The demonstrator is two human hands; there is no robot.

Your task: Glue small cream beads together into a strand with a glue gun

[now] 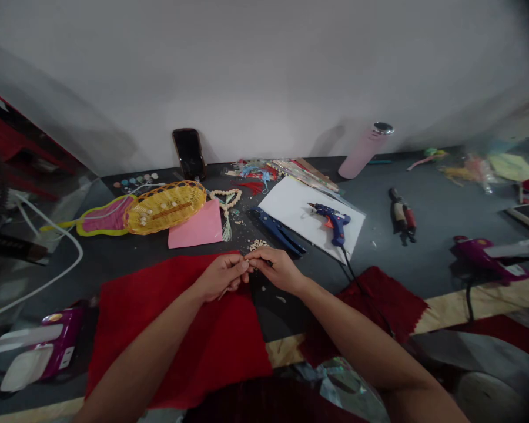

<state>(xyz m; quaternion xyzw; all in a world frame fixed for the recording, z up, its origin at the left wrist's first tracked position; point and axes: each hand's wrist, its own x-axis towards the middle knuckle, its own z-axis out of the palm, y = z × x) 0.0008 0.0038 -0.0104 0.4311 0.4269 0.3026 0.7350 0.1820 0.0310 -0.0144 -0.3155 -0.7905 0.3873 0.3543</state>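
My left hand [224, 275] and my right hand [277, 269] meet at the fingertips above the right edge of a red cloth [176, 329]. Both are closed in a pinch. What lies between the fingers is tiny and mostly hidden. A thin pale strand [223, 293] shows below the left fingers. Just beyond the right hand lies a small heap of pale beads [258, 244]. Behind the beads, a bead string with a tassel [227, 202] rests by a pink sheet [196, 226].
A yellow wicker basket [171, 208] stands left. Blue pliers-like tool [280, 232] and a blue glue gun [335, 222] on white paper [291, 200] lie right. A phone [188, 154] and pink bottle [365, 151] stand by the wall. Purple glue guns [64, 341] flank the table.
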